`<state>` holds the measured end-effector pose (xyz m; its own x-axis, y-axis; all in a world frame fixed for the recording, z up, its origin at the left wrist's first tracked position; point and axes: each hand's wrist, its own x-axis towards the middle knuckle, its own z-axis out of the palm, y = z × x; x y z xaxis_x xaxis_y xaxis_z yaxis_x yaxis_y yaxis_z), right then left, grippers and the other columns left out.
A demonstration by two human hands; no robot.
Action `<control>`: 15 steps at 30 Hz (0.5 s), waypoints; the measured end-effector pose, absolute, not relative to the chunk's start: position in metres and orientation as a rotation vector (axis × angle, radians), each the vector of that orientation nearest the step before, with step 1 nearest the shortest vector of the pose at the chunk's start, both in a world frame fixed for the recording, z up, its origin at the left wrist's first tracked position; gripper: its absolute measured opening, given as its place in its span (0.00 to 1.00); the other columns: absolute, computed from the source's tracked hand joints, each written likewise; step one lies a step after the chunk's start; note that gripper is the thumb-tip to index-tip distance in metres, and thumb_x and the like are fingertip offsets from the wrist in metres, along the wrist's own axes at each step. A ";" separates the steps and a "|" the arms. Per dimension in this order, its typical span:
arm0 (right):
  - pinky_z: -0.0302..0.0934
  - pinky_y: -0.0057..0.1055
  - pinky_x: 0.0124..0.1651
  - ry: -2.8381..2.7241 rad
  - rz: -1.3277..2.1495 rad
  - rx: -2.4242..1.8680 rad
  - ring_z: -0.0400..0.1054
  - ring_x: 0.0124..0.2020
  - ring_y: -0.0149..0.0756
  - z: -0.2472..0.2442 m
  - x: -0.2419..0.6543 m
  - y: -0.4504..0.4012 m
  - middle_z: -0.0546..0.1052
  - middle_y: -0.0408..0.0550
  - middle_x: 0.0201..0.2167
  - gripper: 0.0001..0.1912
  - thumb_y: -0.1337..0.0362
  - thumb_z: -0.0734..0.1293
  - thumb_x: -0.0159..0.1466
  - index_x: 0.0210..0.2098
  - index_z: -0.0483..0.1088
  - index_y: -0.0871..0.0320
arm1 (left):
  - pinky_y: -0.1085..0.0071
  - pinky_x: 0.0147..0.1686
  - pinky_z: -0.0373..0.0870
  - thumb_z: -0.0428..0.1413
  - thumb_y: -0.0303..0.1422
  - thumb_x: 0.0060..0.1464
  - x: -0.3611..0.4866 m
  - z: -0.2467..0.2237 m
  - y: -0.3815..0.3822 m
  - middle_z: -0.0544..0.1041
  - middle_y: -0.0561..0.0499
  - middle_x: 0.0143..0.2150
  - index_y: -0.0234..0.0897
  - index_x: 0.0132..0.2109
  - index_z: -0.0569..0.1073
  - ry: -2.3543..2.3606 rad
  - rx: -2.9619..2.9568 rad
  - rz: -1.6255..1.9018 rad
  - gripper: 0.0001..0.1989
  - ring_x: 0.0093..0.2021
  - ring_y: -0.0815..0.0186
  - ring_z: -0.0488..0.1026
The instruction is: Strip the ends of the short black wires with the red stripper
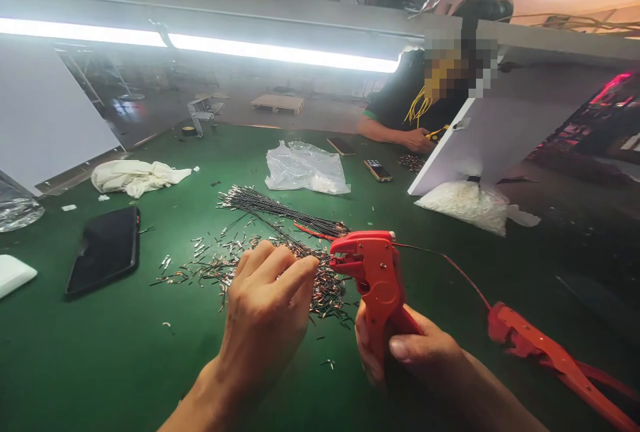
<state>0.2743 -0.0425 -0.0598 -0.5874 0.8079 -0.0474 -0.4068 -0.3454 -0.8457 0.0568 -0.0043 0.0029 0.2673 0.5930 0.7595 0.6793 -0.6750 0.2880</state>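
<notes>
My right hand (pixel 410 349) is wrapped round the handles of a red wire stripper (pixel 383 275), whose jaws point left. Just left of those jaws is my left hand (pixel 273 292), its fingers pinched together; what they hold is too small or hidden to make out. Behind my left hand lies a bundle of black wires (pixel 280 209) with bright tips at the far left end. A heap of short wire scraps (pixel 327 292) spreads on the green table (pixel 150 365) around and under my left hand. One red wire lies by the bundle, near the stripper's head.
A second red tool (pixel 550 345) lies at the right. A black phone (pixel 105 249) and white cloth (pixel 135 177) are at the left. Further back are a clear plastic bag (pixel 305 167), two phones, a bag of white pieces (pixel 467 205) and a person (pixel 400 95) behind a panel.
</notes>
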 end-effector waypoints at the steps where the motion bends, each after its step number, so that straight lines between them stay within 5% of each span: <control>1: 0.60 0.28 0.27 -1.082 2.001 -0.608 0.67 0.23 0.32 -0.060 0.274 -0.043 0.73 0.48 0.23 0.17 0.58 0.70 0.55 0.38 0.71 0.66 | 0.67 0.33 0.59 0.57 0.21 0.56 0.057 0.003 -0.004 0.70 0.52 0.24 0.35 0.34 0.76 -1.216 -2.418 -1.377 0.06 0.29 0.66 0.61; 15: 0.58 0.29 0.28 -1.079 2.025 -0.587 0.67 0.24 0.34 -0.062 0.272 -0.043 0.73 0.49 0.24 0.17 0.59 0.70 0.54 0.38 0.70 0.66 | 0.67 0.32 0.55 0.57 0.23 0.56 0.065 0.002 -0.011 0.71 0.53 0.22 0.36 0.34 0.77 -1.313 -2.286 -1.346 0.06 0.28 0.65 0.61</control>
